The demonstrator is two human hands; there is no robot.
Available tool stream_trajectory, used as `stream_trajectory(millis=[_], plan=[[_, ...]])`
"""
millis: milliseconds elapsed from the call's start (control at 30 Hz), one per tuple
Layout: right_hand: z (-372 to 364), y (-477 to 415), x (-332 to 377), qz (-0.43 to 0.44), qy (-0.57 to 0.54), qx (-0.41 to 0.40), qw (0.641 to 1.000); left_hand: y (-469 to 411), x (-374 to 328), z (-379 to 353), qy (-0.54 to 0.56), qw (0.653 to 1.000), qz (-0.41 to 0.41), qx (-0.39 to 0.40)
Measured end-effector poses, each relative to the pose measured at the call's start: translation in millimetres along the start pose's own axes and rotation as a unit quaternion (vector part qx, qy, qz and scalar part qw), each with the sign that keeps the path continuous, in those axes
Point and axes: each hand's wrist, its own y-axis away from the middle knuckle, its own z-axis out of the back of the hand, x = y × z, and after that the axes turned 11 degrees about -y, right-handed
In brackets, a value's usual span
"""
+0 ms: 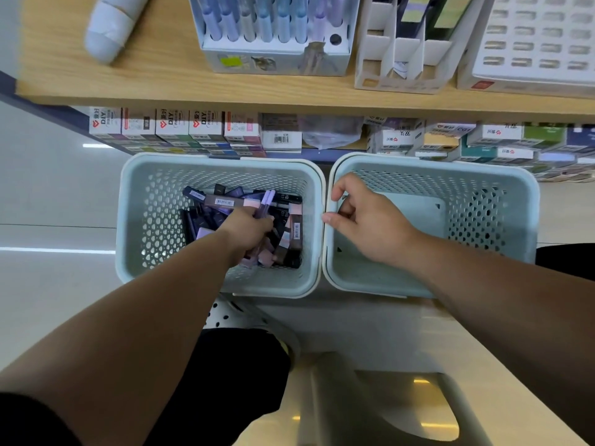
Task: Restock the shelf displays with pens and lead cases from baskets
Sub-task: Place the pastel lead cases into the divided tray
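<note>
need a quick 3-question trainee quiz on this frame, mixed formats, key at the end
1. What does the left hand grip inside the left basket? A) purple pens B) a roll of tape C) a price tag
2. True or false: the right basket is packed with stock.
3. Fill in: the pen display on the shelf has one empty hole at its ___ end.
Key: 1 A; 2 false, its floor shows bare; 3 right.
</note>
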Motion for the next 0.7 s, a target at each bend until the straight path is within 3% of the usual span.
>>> stream_trajectory(millis=[200, 333, 700], plan=[[1, -1, -1, -0.004, -0.013, -0.001, 1.000, -4, -4, -18, -0.010, 0.997, 0.065, -0.035], [2, -3, -1, -0.006, -0.016, 0.002, 1.000, -6, -9, -28, -0.013, 0.997, 0.050, -0.058], [0, -2, -2, -0.012, -0.018, -0.003, 1.000, -6, -11, -37, 0.077, 0.993, 0.088, -0.017]])
